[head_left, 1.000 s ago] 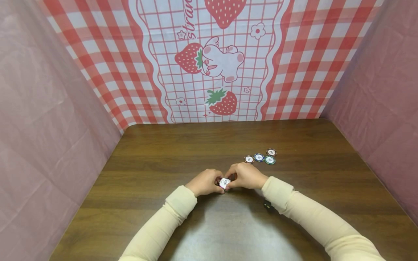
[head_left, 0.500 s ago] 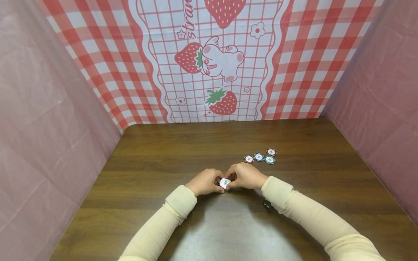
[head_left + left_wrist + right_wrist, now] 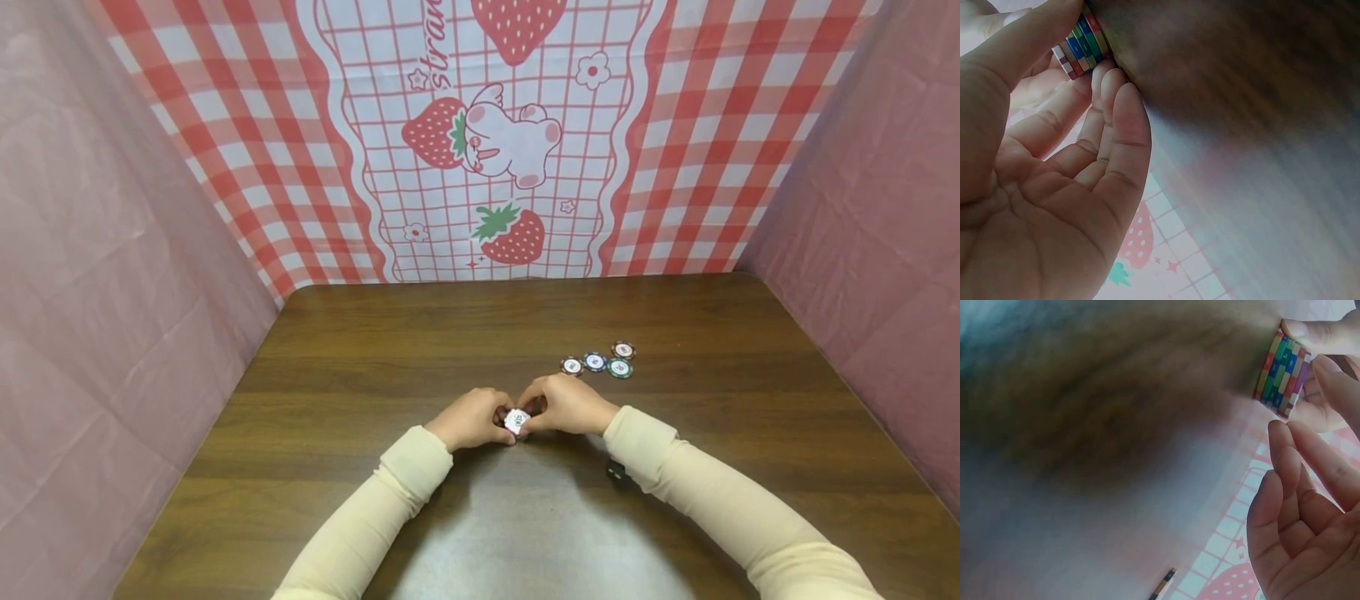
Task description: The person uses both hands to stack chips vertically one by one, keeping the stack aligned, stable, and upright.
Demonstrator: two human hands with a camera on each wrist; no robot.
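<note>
Between the two hands, a stack of poker chips (image 3: 516, 421) stands on the table, a white-faced chip on top. Its edges show red, green, blue and white layers in the left wrist view, where the stack (image 3: 1082, 47) lies near the top. My left hand (image 3: 472, 418) holds the stack from the left with thumb and fingers. From the right, my right hand (image 3: 566, 406) has thumb and fingertips at the stack's side. In the right wrist view, the right thumb (image 3: 1334, 378) lies by the top chip and the other fingers are loosely bent. The fingers partly hide the stack.
Beyond the right hand, several loose poker chips (image 3: 595, 362) lie flat in a small group, with blue, green and brown rims. A small dark object (image 3: 616, 471) shows under the right cuff. A checked strawberry cloth (image 3: 510, 167) rises behind the wooden table (image 3: 360, 333).
Both hands stay in nearly the same place around the stack. The white face of the top chip looks slightly turned. The loose chips have not moved.
</note>
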